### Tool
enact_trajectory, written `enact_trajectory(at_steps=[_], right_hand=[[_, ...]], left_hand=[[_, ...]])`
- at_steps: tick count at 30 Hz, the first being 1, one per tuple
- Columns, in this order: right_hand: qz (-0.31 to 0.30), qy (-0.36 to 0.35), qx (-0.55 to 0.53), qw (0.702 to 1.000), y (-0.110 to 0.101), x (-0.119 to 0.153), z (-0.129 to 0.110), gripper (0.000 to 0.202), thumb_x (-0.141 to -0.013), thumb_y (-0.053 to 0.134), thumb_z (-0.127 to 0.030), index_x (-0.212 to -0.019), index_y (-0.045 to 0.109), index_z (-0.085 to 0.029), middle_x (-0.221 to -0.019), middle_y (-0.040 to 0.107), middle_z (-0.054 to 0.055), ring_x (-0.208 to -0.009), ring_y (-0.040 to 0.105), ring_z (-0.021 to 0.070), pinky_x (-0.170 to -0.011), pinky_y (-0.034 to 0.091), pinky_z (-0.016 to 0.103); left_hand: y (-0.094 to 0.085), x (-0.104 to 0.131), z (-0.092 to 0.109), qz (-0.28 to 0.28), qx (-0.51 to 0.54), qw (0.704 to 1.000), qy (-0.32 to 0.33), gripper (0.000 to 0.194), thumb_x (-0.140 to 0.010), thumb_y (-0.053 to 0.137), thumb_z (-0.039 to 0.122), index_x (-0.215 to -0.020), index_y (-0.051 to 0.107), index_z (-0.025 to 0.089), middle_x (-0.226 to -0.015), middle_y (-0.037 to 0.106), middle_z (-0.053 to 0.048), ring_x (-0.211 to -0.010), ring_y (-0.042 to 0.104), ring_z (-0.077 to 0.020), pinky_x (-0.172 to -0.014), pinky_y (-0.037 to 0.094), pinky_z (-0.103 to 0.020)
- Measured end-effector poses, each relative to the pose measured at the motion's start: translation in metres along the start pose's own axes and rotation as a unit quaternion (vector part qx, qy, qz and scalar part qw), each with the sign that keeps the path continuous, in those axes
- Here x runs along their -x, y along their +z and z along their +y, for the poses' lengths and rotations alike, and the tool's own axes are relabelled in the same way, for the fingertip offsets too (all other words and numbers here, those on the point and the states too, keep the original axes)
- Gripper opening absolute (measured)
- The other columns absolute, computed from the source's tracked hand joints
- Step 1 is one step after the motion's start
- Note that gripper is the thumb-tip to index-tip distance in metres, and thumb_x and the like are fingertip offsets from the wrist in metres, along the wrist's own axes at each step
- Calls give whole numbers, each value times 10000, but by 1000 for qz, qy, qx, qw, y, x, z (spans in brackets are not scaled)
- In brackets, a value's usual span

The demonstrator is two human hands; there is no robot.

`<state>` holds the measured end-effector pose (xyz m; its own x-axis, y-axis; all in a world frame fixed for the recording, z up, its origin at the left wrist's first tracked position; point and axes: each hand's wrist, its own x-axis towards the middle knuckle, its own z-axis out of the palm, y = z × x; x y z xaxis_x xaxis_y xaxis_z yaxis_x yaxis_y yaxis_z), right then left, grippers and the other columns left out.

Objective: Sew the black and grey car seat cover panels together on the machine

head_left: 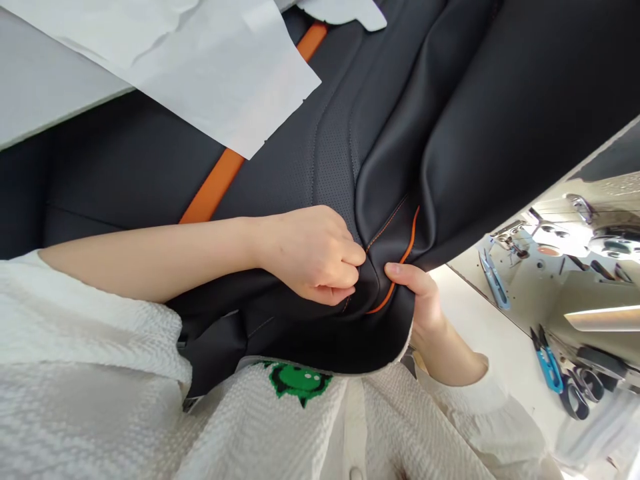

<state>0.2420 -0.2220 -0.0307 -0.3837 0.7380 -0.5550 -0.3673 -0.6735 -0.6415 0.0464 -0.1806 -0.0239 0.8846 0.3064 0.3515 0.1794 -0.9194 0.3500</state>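
A large black leather seat cover [280,180] with orange stripes, stitched seams and a perforated strip spreads over the work surface and up against my shirt. My left hand [325,260] is closed in a fist on the cover beside a stitched seam; its fingertips are curled out of sight, apparently gripping the leather. Just to the right, my right hand [423,293] holds the cover's near right edge, thumb on top beside a thin orange piping line [413,233] and fingers hidden underneath. Between and beyond the hands the leather bulges in folds.
White sheets [215,73] lie over the cover at the upper left. On the right, blue thread snips [549,363], dark-handled scissors [575,397] and light-blue snips [494,280] rest near shiny metal machine parts [615,243]. A pale tabletop [480,320] shows beside my right arm.
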Motion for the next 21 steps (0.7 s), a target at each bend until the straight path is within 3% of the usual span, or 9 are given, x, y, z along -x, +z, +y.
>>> enact_trajectory(at_steps=[7, 9, 12, 15, 17, 21], right_hand=[[-2, -16, 38, 999, -1, 0, 0, 389, -661, 628, -244, -1047, 648, -196, -985, 706, 32, -1056, 608, 298, -950, 487, 483], [8, -54, 100, 993, -6, -2, 0, 365, -673, 653, -252, -1035, 651, -202, -1007, 701, 29, -1039, 614, 285, -944, 490, 465], [28, -122, 247, 961, -15, -4, -5, 310, -695, 707, -260, -998, 658, -213, -1012, 697, 19, -997, 625, 255, -920, 502, 417], [35, -150, 354, 922, -17, -8, -15, 207, -714, 714, -285, -900, 668, -208, -944, 705, 19, -967, 630, 245, -914, 500, 399], [36, -121, 330, 936, -12, -14, -23, 181, -700, 711, -302, -842, 668, -198, -903, 710, 24, -970, 633, 259, -915, 502, 413], [58, 37, 146, 987, 4, -33, -33, 187, -620, 691, -335, -699, 655, -169, -770, 712, 65, -861, 667, 316, -822, 548, 479]], left_hand=[[0, 1, -3, -20, -23, 1000, -5, 377, -827, 479, 302, -473, 455, 176, -497, 397, 34, -427, 360, -83, -467, 269, -277], [7, 1, 0, 6, -57, 998, 14, 353, -825, 479, 275, -485, 469, 181, -499, 419, 28, -428, 383, -94, -455, 269, -285], [26, -1, 15, 43, -95, 992, 73, 277, -790, 499, 188, -514, 500, 187, -516, 473, 12, -429, 426, -120, -427, 268, -294], [47, -6, 35, 27, -56, 991, 120, 211, -736, 526, 138, -530, 527, 188, -533, 517, 0, -425, 457, -136, -410, 290, -297], [60, -10, 44, 30, -11, 992, 119, 203, -730, 535, 146, -532, 540, 190, -548, 544, -4, -432, 477, -144, -408, 309, -304], [74, -16, 50, 38, 61, 992, 101, 214, -721, 548, 209, -507, 543, 195, -561, 576, -3, -465, 522, -154, -434, 358, -325]])
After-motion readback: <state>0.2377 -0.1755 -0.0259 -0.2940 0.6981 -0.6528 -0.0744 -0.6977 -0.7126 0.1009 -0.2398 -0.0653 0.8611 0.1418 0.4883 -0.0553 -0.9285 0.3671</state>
